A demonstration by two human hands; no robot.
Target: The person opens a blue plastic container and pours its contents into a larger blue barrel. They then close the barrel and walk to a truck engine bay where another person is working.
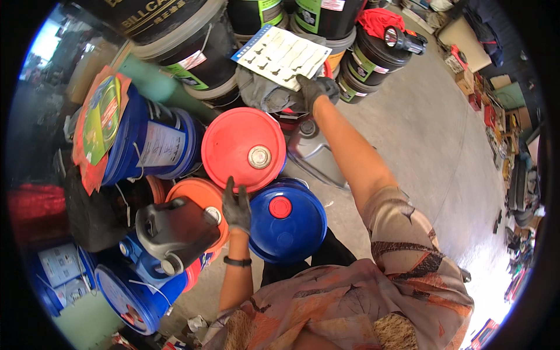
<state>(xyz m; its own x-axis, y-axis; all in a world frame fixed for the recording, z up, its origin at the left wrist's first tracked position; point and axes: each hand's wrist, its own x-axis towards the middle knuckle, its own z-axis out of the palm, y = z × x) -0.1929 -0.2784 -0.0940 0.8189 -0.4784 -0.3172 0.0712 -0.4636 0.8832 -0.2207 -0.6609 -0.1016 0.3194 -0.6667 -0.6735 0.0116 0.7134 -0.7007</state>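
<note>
My right hand (312, 92), in a dark glove, is at the near corner of a printed sheet (280, 57). Its thumb lies over the paper; the other fingers are mostly hidden. Under the sheet is a crumpled grey cloth (262, 92). My left hand (236, 205), gloved too, has its fingers apart, with the tips at the near rim of a bucket's red lid (236, 144). It holds nothing. Right of that hand stands a bucket with a blue lid (286, 232) and red cap. To its left, a dark plastic jug (175, 232) lies over an orange bucket lid (192, 190).
Black buckets (205, 52) with green labels are stacked at the back. A flashlight (404, 40) and red cloth (381, 22) top one stack. A grey jug (317, 153) stands on the concrete floor (420, 122). Blue buckets (162, 135) are at left; boxes (466, 83) line the right.
</note>
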